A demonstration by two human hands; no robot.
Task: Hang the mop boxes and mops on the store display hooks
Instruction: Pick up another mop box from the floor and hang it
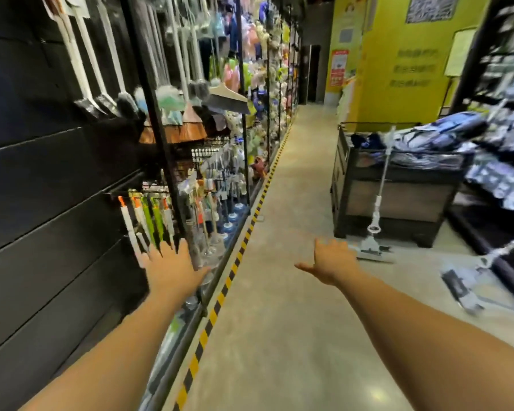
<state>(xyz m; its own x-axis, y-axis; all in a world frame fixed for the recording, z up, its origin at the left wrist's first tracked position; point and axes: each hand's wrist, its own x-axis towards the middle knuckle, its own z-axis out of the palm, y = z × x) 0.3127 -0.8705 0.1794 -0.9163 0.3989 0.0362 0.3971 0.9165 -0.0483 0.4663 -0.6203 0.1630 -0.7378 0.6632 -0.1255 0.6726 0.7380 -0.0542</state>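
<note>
Mop (377, 203) against bin blurred; left hand (172, 268), right hand (333, 262) empty.

Yellow-and-black striped floor tape (220, 296) runs just right of the left hand (172, 268). Beyond the right hand (333, 262) stands a dark slatted wooden bin (413, 203) (heaped with blue packets (445, 134)). Brown-bristled brooms (190, 129) hang above the left hand; a yellow painted wall (398, 69) lies far ahead.
</note>
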